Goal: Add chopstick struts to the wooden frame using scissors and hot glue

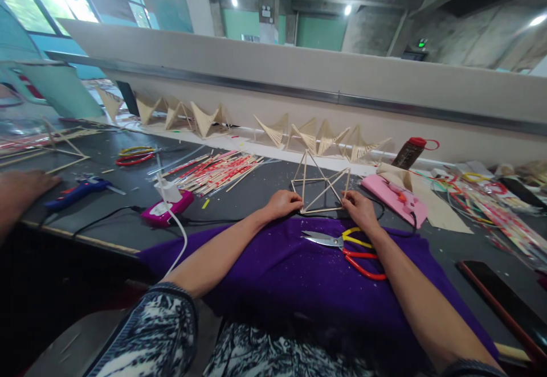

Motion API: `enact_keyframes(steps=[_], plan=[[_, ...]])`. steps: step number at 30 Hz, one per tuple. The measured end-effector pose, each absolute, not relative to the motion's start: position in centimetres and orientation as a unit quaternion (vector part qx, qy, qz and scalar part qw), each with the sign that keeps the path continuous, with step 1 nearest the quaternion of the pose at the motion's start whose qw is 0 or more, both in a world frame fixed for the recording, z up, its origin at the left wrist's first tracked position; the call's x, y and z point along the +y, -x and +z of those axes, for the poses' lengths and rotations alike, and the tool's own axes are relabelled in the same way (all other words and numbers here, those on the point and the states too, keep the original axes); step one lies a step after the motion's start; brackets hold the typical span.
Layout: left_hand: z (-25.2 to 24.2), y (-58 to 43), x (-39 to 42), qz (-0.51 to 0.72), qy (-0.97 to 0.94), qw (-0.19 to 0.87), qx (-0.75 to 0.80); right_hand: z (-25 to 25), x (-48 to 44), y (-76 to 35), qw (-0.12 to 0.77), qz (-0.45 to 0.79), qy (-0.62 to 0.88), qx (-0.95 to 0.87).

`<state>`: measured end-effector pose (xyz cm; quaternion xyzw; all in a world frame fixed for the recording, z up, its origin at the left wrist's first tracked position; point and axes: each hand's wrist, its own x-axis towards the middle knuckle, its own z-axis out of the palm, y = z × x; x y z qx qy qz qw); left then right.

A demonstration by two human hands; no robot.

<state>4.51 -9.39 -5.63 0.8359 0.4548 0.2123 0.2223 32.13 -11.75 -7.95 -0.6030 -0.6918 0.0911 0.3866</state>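
Observation:
A small frame of thin wooden sticks [321,180] stands on the dark table just past the purple cloth. My left hand [282,204] pinches its near left corner between thumb and fingertips. At the near right corner, my right hand [358,206] grips the same frame, fingers closed on the stick joint. Scissors [337,240] with one yellow and one red handle lie on the purple cloth [273,269], partly behind my right forearm. Right of the frame rests a pink glue gun [399,197] on a pink pad.
Several finished stick models [273,130] line the back wall. A bundle of sticks [222,169] lies left of centre, near a magenta power socket [166,209] with a white cable. A blue glue gun [79,192] lies by another person's hand [25,192]. A phone [504,297] and bottle [409,152] stay right.

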Motion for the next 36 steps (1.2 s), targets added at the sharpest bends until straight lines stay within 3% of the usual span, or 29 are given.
enact_keyframes(steps=[36], plan=[[-5.39,-4.56,-9.61,0.182,-0.829,0.225,0.479,-8.07,-12.02,-31.92,0.372,0.127,0.602,-0.695]])
